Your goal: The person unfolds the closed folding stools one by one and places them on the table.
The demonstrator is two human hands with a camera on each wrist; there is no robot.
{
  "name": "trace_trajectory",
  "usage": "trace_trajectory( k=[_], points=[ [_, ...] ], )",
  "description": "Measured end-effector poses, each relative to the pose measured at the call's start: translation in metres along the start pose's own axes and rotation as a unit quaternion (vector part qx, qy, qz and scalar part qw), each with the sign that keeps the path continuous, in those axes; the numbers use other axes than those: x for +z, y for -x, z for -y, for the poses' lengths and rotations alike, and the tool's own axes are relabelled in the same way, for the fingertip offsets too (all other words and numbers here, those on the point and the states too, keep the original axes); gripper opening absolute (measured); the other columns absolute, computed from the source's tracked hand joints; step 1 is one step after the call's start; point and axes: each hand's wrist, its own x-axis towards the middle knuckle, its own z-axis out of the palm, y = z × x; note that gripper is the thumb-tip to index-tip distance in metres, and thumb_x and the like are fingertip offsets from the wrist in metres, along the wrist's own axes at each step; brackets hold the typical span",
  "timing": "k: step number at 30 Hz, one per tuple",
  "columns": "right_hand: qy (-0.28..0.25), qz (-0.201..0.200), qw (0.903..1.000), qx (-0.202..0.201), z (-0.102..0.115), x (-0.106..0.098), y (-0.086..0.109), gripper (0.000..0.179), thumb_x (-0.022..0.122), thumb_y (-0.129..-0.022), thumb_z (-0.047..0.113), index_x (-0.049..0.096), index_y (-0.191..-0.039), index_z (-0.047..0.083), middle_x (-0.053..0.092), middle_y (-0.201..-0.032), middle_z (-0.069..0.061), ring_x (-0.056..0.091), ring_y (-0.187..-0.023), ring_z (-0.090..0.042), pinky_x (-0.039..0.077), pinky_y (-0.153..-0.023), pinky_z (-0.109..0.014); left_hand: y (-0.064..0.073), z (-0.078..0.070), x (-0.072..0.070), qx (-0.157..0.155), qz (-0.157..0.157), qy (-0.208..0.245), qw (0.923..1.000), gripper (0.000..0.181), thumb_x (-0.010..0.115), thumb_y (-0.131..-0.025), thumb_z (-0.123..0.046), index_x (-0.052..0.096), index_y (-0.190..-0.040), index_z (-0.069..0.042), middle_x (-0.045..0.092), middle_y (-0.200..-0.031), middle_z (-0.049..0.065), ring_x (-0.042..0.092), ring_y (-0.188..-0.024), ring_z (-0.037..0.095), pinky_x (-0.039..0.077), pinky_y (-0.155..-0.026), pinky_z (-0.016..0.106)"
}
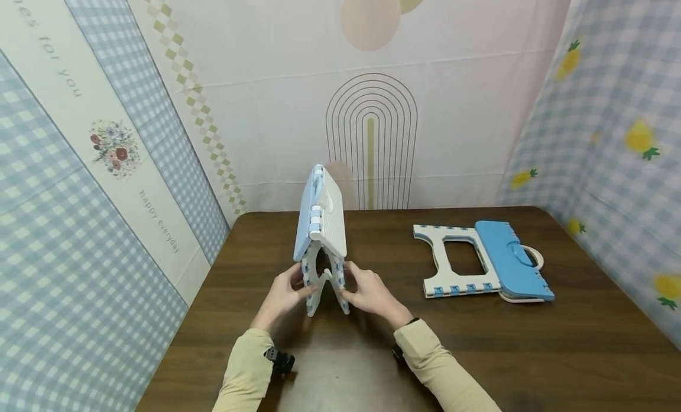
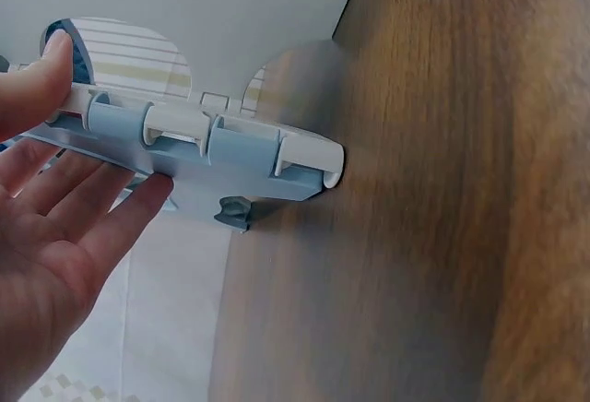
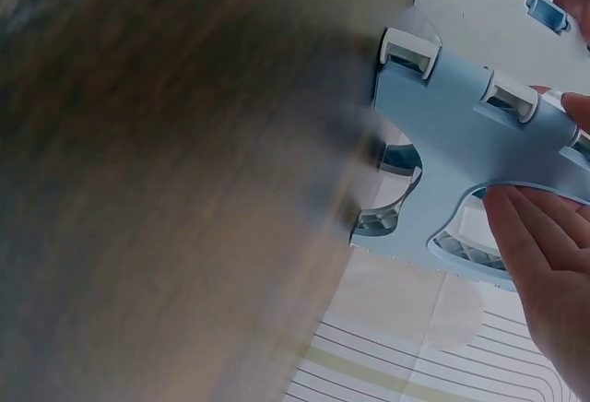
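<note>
Tabletop (image 1: 532, 347); stool (image 1: 332, 229) (upright) between fingers (image 2: 136, 204)

Left sleeve (image 1: 246, 365): pale beige cloth, gathered in soft folds
Right sleeve (image 1: 447, 367): matched in plain beige — creased along the forearm
Left device (image 1: 282, 362): small, black and blocky, worn at the wrist
Right band (image 1: 414, 321): thin, black, seen at the sleeve's end
Right device (image 1: 397, 352): dark — mostly hidden
Left hand (image 1: 282, 295), right hand (image 1: 373, 291): seen bare

I see the standing stool (image 1: 334, 217) on the bench (image 1: 367, 353), between left hand (image 1: 282, 294) and right hand (image 1: 371, 291); flat stool (image 1: 504, 261) well to its right, backdrop (image 1: 266, 116) behind bench.
</note>
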Motion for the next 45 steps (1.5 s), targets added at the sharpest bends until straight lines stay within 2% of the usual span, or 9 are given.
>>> trace_trajectory(
  k=[7, 15, 31, 38, 45],
  points=[
    [-0.002, 0.0, 1.0, -0.004, -0.001, -0.003, 0.001, 0.045, 0.07, -0.084, 0.011, 0.053, -0.125, 0.001, 0.068, -0.119, -0.02, 0.067, -0.108, -0.034, 0.057, -0.086, -0.047, 0.002, 0.002, -0.007, -0.01, -0.002, -0.019, 0.9998, 0.054, 0.072, -0.084, -0.005, 0.053, -0.135, -0.003, 0.062, -0.128, 0.024, 0.062, -0.116, 0.04, 0.052, -0.097, 0.05],
    [-0.011, 0.007, 0.9999, 0.003, 0.001, -0.006, 0.001, 0.043, 0.07, -0.085, 0.012, 0.054, -0.123, 0.002, 0.067, -0.12, -0.021, 0.067, -0.11, -0.035, 0.056, -0.087, -0.048, 0.003, 0.006, -0.014, -0.001, -0.004, -0.036, 0.9994, 0.056, 0.072, -0.084, -0.005, 0.052, -0.136, -0.001, 0.061, -0.128, 0.025, 0.063, -0.114, 0.041, 0.052, -0.096, 0.05],
    [-0.017, 0.012, 0.9997, 0.01, -0.003, -0.011, 0.007, 0.045, 0.071, -0.086, 0.015, 0.053, -0.126, 0.005, 0.068, -0.12, -0.017, 0.067, -0.11, -0.035, 0.055, -0.09, -0.049, 0.006, 0.01, -0.026, 0.004, 0.007, -0.047, 0.9989, 0.057, 0.072, -0.086, -0.01, 0.05, -0.138, -0.003, 0.062, -0.127, 0.024, 0.062, -0.116, 0.04, 0.053, -0.097, 0.049],
    [-0.004, 0.012, 0.9999, 0.012, -0.004, -0.011, 0.005, 0.045, 0.072, -0.085, 0.017, 0.054, -0.125, 0.006, 0.068, -0.121, -0.016, 0.067, -0.11, -0.031, 0.055, -0.091, -0.047, 0.007, 0.01, -0.031, 0.006, 0.007, -0.048, 0.9988, 0.055, 0.072, -0.086, -0.009, 0.051, -0.137, -0.004, 0.063, -0.126, 0.024, 0.063, -0.115, 0.039, 0.052, -0.097, 0.049],
    [-0.003, 0.017, 0.9998, 0.012, -0.008, -0.015, 0.007, 0.046, 0.071, -0.087, 0.018, 0.053, -0.128, 0.006, 0.067, -0.123, -0.018, 0.07, -0.102, -0.034, 0.056, -0.088, -0.048, 0.005, 0.013, -0.032, 0.007, 0.016, -0.051, 0.9985, 0.054, 0.071, -0.087, -0.01, 0.051, -0.137, -0.004, 0.063, -0.127, 0.024, 0.062, -0.116, 0.039, 0.053, -0.097, 0.048]
  ],
)
